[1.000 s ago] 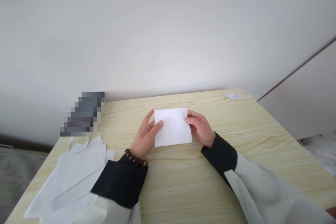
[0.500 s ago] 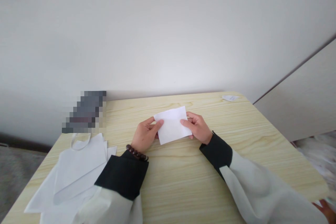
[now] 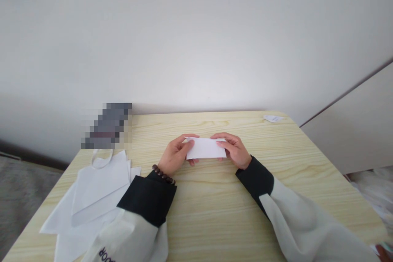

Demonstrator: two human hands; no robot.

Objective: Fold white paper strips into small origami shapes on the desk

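Note:
A white folded sheet of paper [image 3: 205, 148] is held just above the pale wooden table [image 3: 215, 204], tilted so it looks like a narrow strip. My left hand [image 3: 175, 156] pinches its left end between thumb and fingers. My right hand [image 3: 233, 150] pinches its right end the same way. A dark bead bracelet sits on my left wrist. Both sleeves are white with black cuffs.
A pile of white paper sheets with a looped handle [image 3: 92, 196] lies at the table's left near corner. A pixelated dark object [image 3: 107, 126] sits at the back left. A small white scrap [image 3: 272, 118] rests at the back right corner. A wall stands behind the table.
The paper lay flat on the table under both hands; both hands have since lifted it and tipped it towards edge-on, so it shows narrower.

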